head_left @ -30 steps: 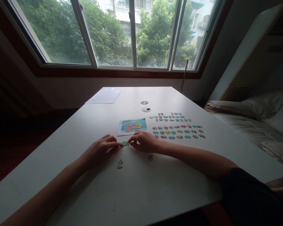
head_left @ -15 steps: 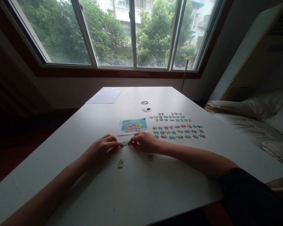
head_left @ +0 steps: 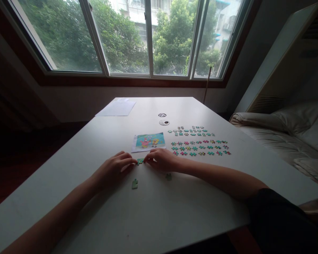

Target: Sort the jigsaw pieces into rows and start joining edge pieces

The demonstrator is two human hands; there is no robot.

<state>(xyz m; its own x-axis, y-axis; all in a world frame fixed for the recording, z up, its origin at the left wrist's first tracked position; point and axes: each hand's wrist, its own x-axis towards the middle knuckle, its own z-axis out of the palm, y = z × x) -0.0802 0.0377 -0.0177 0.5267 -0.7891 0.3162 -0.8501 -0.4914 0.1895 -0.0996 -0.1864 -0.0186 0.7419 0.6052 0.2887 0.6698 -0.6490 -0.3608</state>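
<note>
My left hand (head_left: 119, 164) rests on the white table with its fingertips at the left edge of small green jigsaw puzzle pieces (head_left: 140, 161). From the other side my right hand (head_left: 160, 159) touches the same pieces, thumb and forefinger bent together. Whether the pieces between my hands are fully joined is too small to tell. One loose green puzzle piece (head_left: 135, 183) lies nearer to me, below my left fingertips. Another loose piece (head_left: 169, 176) sits in the shadow under my right wrist. Just beyond my hands is a picture card (head_left: 150, 140) with cartoon figures.
Several rows of loose puzzle pieces (head_left: 198, 148) cover the table to the right of the card. Two round discs (head_left: 164, 122) lie farther back. White paper sheets (head_left: 116, 108) are at the far left corner. A padded sofa (head_left: 270, 130) stands beyond the right edge.
Both hands stay almost still at the pieces between them. The whole view has shifted only very slightly.
</note>
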